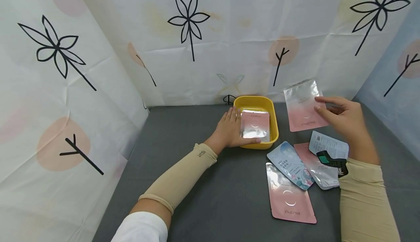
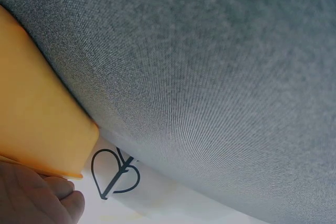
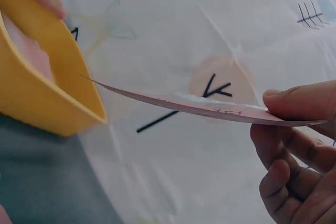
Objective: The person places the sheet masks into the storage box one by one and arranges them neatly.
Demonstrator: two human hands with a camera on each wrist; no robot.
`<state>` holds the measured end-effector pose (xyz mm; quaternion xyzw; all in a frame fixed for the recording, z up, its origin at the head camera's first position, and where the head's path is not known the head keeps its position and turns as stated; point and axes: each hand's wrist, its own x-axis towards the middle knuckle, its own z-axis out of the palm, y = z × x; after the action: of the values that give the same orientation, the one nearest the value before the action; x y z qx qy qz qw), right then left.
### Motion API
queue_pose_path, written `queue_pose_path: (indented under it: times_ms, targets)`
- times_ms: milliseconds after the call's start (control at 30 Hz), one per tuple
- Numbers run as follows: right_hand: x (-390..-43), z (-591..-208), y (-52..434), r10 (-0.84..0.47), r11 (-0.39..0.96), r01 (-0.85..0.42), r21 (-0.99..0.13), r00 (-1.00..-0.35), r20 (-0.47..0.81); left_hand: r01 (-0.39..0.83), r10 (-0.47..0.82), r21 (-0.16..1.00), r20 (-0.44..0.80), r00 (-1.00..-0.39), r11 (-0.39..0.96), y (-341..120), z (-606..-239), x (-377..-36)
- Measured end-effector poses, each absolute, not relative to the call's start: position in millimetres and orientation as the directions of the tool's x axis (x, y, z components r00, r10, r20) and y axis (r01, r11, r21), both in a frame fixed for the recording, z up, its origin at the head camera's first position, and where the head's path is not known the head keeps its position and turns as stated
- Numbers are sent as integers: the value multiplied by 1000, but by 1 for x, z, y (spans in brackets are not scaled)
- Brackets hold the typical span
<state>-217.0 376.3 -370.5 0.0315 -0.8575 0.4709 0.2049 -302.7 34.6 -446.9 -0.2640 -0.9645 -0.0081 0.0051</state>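
Pink-and-silver foil sachet (image 1: 303, 105), right of frame centre, is pinched at its edge by the right hand (image 1: 344, 120), held flat above the grey cloth table (image 1: 203, 183). Left hand (image 1: 229, 129), fingers straight, steadies the yellow plastic tray (image 1: 275, 125), apparently against sliding.

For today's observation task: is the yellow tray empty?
No, a pink and silver packet lies inside the yellow tray.

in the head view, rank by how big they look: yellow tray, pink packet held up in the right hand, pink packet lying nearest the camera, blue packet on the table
1. yellow tray
2-3. near pink packet and held pink packet: look alike, and nearness differs, so unranked
4. blue packet, partly overlapping others
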Motion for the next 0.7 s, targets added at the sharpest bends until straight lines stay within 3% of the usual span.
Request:
queue_pose_path:
  times_ms: [333,700]
  targets:
    - [-227,-380,350,75,487,-288,-824,-927,368,504,504,25,7,-864,863,33,-447,-301]
    - [-238,-393,334,-20,559,-277,-782,-947,322,504,504,22,19,-864,863,33,-446,-300]
